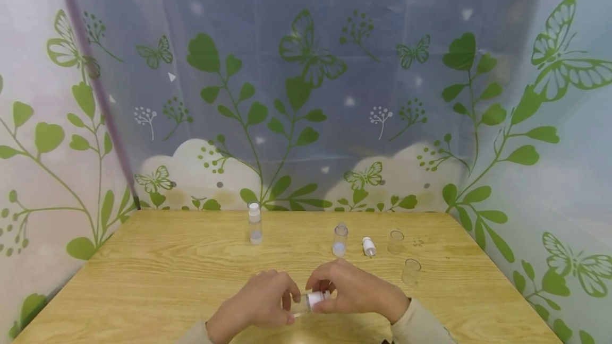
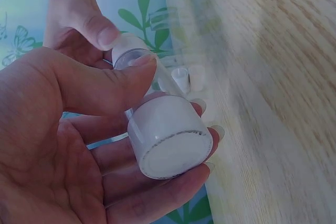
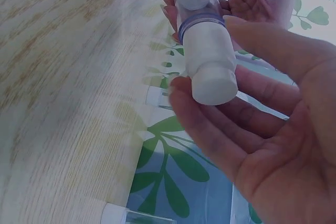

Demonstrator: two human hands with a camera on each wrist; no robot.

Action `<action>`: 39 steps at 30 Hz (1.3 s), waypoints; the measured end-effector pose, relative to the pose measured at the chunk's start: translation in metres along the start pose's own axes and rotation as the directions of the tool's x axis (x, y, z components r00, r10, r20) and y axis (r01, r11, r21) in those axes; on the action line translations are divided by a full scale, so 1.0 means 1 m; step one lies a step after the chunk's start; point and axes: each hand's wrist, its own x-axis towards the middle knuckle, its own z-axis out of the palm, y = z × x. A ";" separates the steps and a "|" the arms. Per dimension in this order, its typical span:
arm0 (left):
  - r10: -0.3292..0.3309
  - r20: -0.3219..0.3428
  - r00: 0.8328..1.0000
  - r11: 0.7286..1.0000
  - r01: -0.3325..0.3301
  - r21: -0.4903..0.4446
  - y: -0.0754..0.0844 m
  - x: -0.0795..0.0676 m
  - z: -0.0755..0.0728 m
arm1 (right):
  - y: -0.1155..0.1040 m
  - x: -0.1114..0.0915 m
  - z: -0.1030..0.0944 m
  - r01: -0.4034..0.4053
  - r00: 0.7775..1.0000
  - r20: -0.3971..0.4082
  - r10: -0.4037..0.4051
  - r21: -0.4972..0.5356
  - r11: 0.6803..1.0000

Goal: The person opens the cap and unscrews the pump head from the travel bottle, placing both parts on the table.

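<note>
Left hand (image 1: 265, 299) grips the bottle (image 2: 170, 137) by its body, thumb on top, fingers beneath. Right hand (image 1: 358, 288) has thumb and fingers curled around its white pump top (image 3: 210, 56); exact fingertip contact is hard to tell. Bottle is tilted between hands, over wooden table (image 1: 167, 269). Beyond: standing pump bottle (image 1: 255, 230), second bottle (image 1: 340, 243), loose white pump (image 1: 368, 246), two clear caps (image 1: 411, 274).

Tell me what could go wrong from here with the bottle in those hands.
The clear, plastic-looking cylindrical bottle is tilted between the left hand and the right hand; if its white, stepped cylindrical top isn't seated firmly, the two might slip apart. The nearer clear, plastic-looking cup-shaped cover sits close to the right beige fabric sleeve, which might knock it.
</note>
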 end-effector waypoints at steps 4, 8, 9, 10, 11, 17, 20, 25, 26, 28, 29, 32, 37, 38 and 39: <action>0.005 -0.002 1.000 1.000 -0.005 0.003 0.001 0.000 0.000 | 0.000 -0.001 -0.001 -0.013 1.000 0.022 0.013 0.005 1.000; 0.008 0.000 1.000 1.000 -0.008 -0.004 0.002 -0.001 0.001 | 0.001 -0.002 -0.001 0.042 0.998 0.037 -0.041 -0.032 0.999; 0.010 0.001 1.000 1.000 -0.010 -0.006 0.002 -0.001 0.000 | 0.002 -0.002 -0.001 0.058 0.998 0.041 -0.056 -0.043 0.997; 0.008 0.003 1.000 1.000 -0.008 -0.006 0.002 -0.001 0.000 | 0.002 -0.002 -0.001 0.072 0.996 0.047 -0.069 -0.050 0.996; 0.008 0.005 1.000 1.000 -0.008 -0.011 0.003 -0.001 0.000 | 0.002 -0.002 -0.001 0.081 0.995 0.055 -0.078 -0.053 0.995; -0.002 0.014 1.000 1.000 0.002 -0.016 0.003 -0.001 -0.001 | 0.002 -0.002 0.000 0.037 0.994 0.103 -0.037 0.000 0.999; -0.007 0.018 1.000 1.000 0.007 -0.007 0.003 0.000 -0.001 | 0.002 -0.002 0.000 0.017 0.995 0.098 -0.016 -0.012 1.000; -0.012 0.020 1.000 1.000 0.012 -0.002 0.002 0.001 0.000 | 0.000 -0.001 0.000 0.012 0.997 0.075 -0.008 -0.043 0.999; -0.010 0.019 1.000 1.000 0.010 -0.006 0.001 0.000 0.001 | -0.001 0.000 0.000 0.013 0.997 0.072 -0.010 -0.044 0.999; -0.004 0.018 1.000 1.000 0.005 -0.012 0.001 0.000 0.001 | -0.001 0.000 0.000 0.013 0.998 0.067 -0.010 -0.045 0.999; -0.004 0.017 1.000 1.000 0.004 -0.013 0.001 0.000 0.001 | -0.001 0.000 0.000 0.015 0.998 0.065 -0.013 -0.045 0.999; 0.001 0.015 1.000 1.000 -0.001 -0.021 0.000 0.000 0.001 | -0.001 -0.001 0.000 0.031 0.998 0.059 -0.028 -0.053 0.998; -0.003 0.015 1.000 1.000 0.003 -0.020 0.001 0.000 0.002 | 0.000 -0.001 0.000 0.071 0.996 0.049 -0.068 -0.076 0.995; -0.004 0.013 1.000 1.000 0.004 -0.017 0.001 0.000 0.002 | 0.000 -0.001 0.000 0.072 0.996 0.049 -0.068 -0.076 0.995; -0.003 0.012 1.000 1.000 0.004 -0.019 0.001 0.000 0.002 | 0.000 -0.001 0.000 0.072 0.996 0.049 -0.068 -0.076 0.994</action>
